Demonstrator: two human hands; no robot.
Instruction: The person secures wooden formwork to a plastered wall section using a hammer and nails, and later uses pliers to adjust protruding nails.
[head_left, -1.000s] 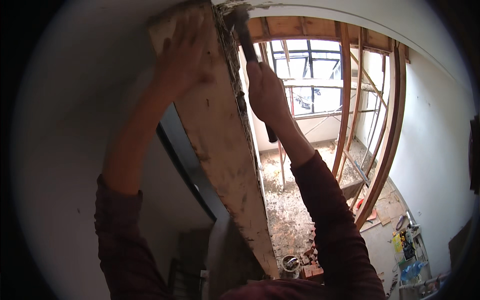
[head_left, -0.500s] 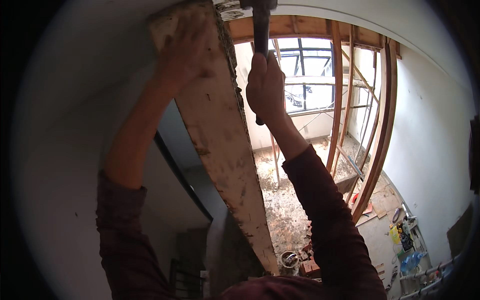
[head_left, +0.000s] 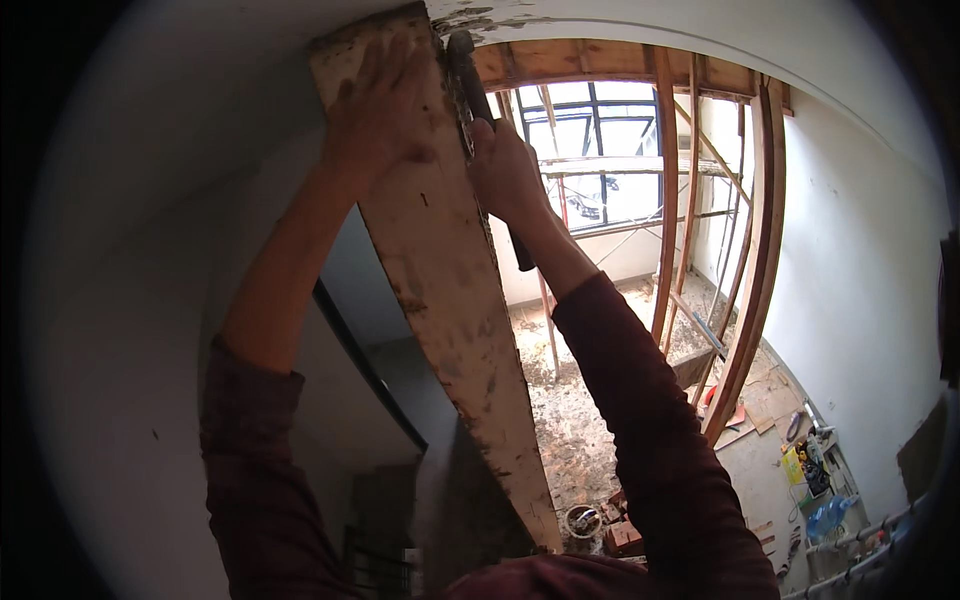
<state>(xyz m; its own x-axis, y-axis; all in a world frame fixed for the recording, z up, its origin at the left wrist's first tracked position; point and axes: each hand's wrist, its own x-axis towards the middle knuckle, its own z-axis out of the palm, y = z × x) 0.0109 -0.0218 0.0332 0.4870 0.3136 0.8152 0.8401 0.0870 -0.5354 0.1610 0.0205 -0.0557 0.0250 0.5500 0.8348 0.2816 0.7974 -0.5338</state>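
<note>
We had the hammer (head_left: 474, 92) at the upper right edge of the pale panel (head_left: 450, 320), its dark head uppermost beside the rough, broken side; we could not tell whether the two touched. Our right hand (head_left: 507, 172) had its grip wrapped around the handle, whose butt stuck out below the fist. Our left hand (head_left: 385, 120) lay on the panel's face near the top, its grip wide, fingers spread and pointing up, with nothing held in it. The panel, stained and chipped along its edges, ran down between our arms. Beyond it on the right, we had a bright window (head_left: 630, 140), wooden posts (head_left: 767, 260) and a littered floor (head_left: 570, 420). Lower down were a bucket (head_left: 568, 523) near reddish bricks (head_left: 625, 538) and, farther right by the white wall (head_left: 850, 260), a blue bottle (head_left: 828, 516).
</note>
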